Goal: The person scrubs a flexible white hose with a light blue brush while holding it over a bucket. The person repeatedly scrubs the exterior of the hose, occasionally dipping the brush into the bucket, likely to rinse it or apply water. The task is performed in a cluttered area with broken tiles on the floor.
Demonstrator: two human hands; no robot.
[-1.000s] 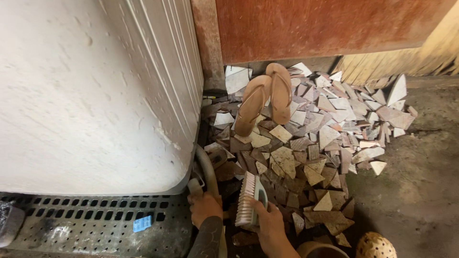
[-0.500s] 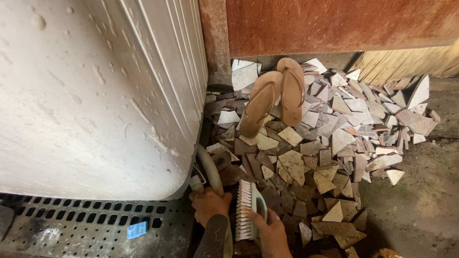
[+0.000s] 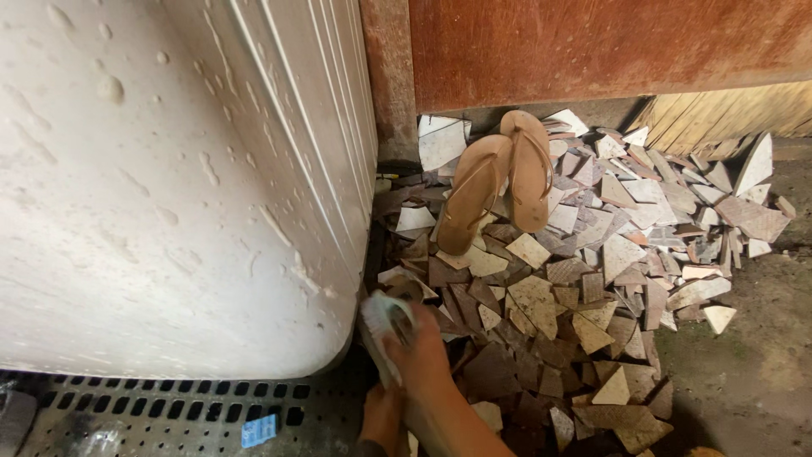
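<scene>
Item: large white plastic tank (image 3: 169,186) with ribbed side, its wet surface beaded with droplets and flecks, standing on a dark perforated grating (image 3: 169,406). Right hand (image 3: 420,354) closed around a white-bristled scrubbing brush (image 3: 385,326), which is pressed against the tank's lower rounded corner, just beside the heap of rubble. Left hand (image 3: 381,419) low at the frame's bottom edge, beneath the right forearm; whether its fingers are spread or curled cannot be told. Small blue tag (image 3: 258,430) lying on the grating near the left hand. Heap of broken tile shards (image 3: 575,288) in brown, grey and cream, spread across the ground to the right of the tank. Pair of tan flip-flop sandals (image 3: 499,182) resting on the shards, toes leaning toward a reddish wooden board (image 3: 592,46). Progress, as judged: the tank's broad side is wet throughout and appears mostly worked over; the bottom corner and underside edge look to be the part now under the brush, with specks visibly left on the wall.
</scene>
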